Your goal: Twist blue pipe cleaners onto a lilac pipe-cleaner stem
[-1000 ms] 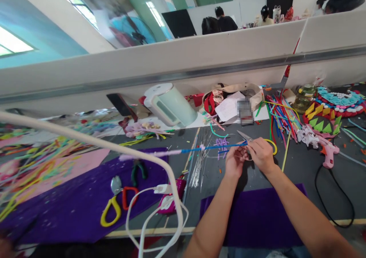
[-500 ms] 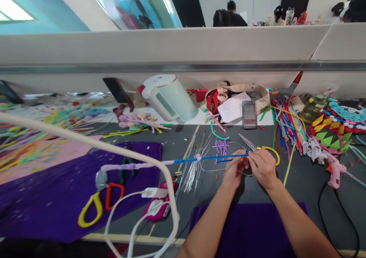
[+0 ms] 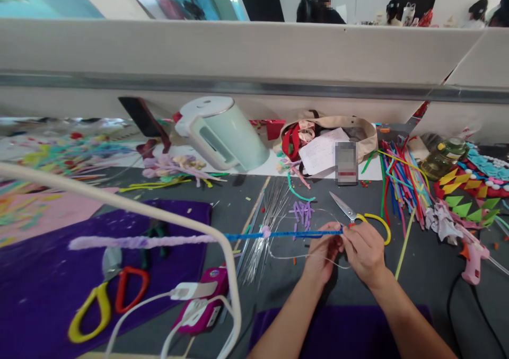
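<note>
A long thin rod (image 3: pixel 246 236), pale lilac at its left part and blue toward its right end, lies across the view with a small pink piece around its middle. My left hand (image 3: pixel 324 253) has its fingers closed around the blue part near the right end. Against that end, my right hand (image 3: pixel 363 250) pinches the blue tip. A thin clear strand loops below the rod near my left hand. Short purple pieces (image 3: pixel 303 213) and a bundle of thin silvery wires (image 3: pixel 264 242) lie behind and beneath the rod.
Yellow-handled scissors (image 3: pixel 345 208) lie just behind my hands. A pale green kettle (image 3: pixel 234 136), a phone (image 3: pixel 347 163) and a cloth bag (image 3: pixel 368 139) stand farther back. Right: coloured stems (image 3: pixel 405 178) and a pink glue gun (image 3: pixel 473 263). Left: a white curved arm (image 3: pixel 119 189) and larger scissors (image 3: pixel 93 306).
The view has shifted a little. The rod's lilac end now reaches farther left, and its blue end stays between both hands.
</note>
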### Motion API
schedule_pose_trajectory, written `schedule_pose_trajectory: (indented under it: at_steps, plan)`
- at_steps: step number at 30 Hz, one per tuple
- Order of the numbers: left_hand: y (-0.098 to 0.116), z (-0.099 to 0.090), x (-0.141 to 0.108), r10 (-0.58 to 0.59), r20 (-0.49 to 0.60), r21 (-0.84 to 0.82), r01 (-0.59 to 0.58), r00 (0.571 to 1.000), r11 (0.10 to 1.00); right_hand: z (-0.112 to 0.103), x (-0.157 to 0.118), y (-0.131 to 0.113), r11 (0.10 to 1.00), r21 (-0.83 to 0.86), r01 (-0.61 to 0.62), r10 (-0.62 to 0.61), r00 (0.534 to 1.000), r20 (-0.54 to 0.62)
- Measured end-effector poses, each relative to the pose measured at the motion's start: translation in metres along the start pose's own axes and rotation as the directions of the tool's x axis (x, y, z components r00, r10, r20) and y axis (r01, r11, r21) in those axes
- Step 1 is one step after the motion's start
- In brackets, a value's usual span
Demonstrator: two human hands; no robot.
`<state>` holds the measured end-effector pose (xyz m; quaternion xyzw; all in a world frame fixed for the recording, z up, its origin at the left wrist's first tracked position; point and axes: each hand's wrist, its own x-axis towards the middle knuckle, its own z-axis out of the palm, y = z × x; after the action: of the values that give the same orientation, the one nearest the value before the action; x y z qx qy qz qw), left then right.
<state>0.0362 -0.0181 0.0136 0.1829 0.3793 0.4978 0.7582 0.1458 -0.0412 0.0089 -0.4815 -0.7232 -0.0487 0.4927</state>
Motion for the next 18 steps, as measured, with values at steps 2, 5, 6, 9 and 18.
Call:
schedule_pose_trajectory:
  at_steps: [2,5,6,9,18]
  plan:
    - [0.001,0.001,0.000,-0.001,-0.004,0.001,0.001,1.000,1.000,-0.001,0.001,-0.001,1.000,0.024,-0.006,0.006,1.000,0.008]
    - [0.003,0.001,-0.001,-0.008,-0.021,0.001,0.008,1.000,1.000,-0.002,0.003,-0.003,0.994,0.103,-0.044,0.045,0.999,-0.007]
    - [0.003,0.001,-0.001,-0.012,-0.028,0.003,0.012,1.000,1.000,-0.002,0.004,-0.003,0.988,0.136,-0.073,0.076,0.997,-0.018]
    - [0.003,0.001,-0.002,-0.014,-0.038,0.019,0.014,0.999,1.000,-0.002,0.006,-0.006,0.952,0.238,-0.190,0.205,0.978,-0.041]
    - [0.002,0.000,-0.001,0.198,0.055,0.191,-0.205,0.979,0.960,-0.001,0.007,-0.014,0.534,0.561,-0.632,0.673,0.719,0.170]
